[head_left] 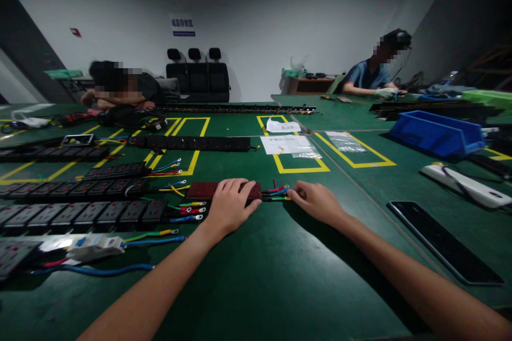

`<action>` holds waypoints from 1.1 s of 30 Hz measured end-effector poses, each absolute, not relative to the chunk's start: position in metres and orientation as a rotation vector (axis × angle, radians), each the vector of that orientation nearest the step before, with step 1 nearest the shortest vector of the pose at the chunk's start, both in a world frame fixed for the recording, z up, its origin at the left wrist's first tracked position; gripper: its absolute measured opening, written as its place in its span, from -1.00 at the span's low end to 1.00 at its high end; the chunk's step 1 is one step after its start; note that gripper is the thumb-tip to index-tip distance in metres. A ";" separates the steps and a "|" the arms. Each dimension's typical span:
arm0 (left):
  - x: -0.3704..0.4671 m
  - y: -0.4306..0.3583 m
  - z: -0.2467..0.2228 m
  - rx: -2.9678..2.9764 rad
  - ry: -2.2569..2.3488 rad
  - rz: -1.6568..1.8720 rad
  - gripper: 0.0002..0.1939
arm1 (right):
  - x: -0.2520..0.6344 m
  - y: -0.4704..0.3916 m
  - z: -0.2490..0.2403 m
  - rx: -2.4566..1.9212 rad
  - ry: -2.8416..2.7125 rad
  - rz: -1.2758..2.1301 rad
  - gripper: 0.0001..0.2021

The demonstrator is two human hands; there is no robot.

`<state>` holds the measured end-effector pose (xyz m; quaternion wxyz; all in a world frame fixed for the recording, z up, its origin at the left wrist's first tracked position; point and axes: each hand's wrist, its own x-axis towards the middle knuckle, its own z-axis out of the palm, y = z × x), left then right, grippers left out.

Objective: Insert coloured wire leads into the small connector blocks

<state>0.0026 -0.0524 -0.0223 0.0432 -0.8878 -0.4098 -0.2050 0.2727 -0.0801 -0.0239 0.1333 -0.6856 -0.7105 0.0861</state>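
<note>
A dark red socket strip (200, 190) lies on the green table, with wires at both ends. My left hand (232, 202) rests over its right part, fingers wrapped across the top and thumb along the near side. Just right of the strip, my right hand (314, 198) has its fingers closed at the ends of the short coloured wires (276, 192). The wire tips run into the fingertips. Black socket strips (88, 214) with ring-lug wires lie in rows to the left.
A black phone (444, 240) and a white power strip (466, 185) lie at right, near a blue bin (438, 133). Papers (285, 145) and a long black strip (196, 143) lie beyond my hands. Two people sit across the table.
</note>
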 end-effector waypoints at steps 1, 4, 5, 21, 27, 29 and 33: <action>0.003 -0.052 -0.022 -2.714 -1.252 -0.628 -0.51 | 0.273 -0.080 -0.024 -1.987 -2.061 0.248 -0.64; 0.003 -0.052 -0.023 -2.714 -1.247 -0.630 -0.51 | 0.273 -0.080 -0.024 -1.988 -2.058 0.246 -0.64; 0.003 -0.052 -0.023 -2.714 -1.245 -0.631 -0.51 | 0.273 -0.080 -0.025 -1.990 -2.057 0.245 -0.64; 0.002 -0.052 -0.023 -2.724 -1.253 -0.626 -0.51 | 0.273 -0.080 -0.024 -1.978 -2.055 0.251 -0.64; 0.002 -0.053 -0.023 -2.719 -1.251 -0.625 -0.51 | 0.273 -0.080 -0.025 -1.978 -2.058 0.248 -0.64; 0.002 -0.053 -0.023 -2.716 -1.247 -0.624 -0.52 | 0.273 -0.080 -0.025 -1.986 -2.057 0.254 -0.64; 0.002 -0.053 -0.022 -2.714 -1.243 -0.625 -0.52 | 0.273 -0.080 -0.025 -1.989 -2.059 0.253 -0.64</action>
